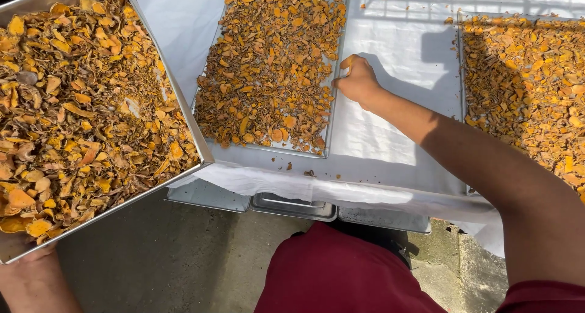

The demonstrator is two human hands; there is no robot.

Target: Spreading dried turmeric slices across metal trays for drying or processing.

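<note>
Three metal trays, all filled with dried orange-yellow slices. Nearest, at the left, a large steel tray (194,139) lifted and tilted above the ground, heaped thick with the slices (79,106), some brown and curled; carried from below by the left hand (27,258), mostly hidden under the corner, grip clenched on the tray edge as far as visible. In the middle, a flat tray (332,115) lying on the desk (390,63) with white cloth, covered by a thinner layer of slices (268,69), a few bare spots near the right side. Right hand (358,81) stretched to the right rim of this middle tray, fingers curled, touching the rim; whether pinching the rim or a slice, cannot tell. Third tray (461,69) at the far right, full, partly out of view. More empty trays (292,206) stacked under the cloth edge.
</note>
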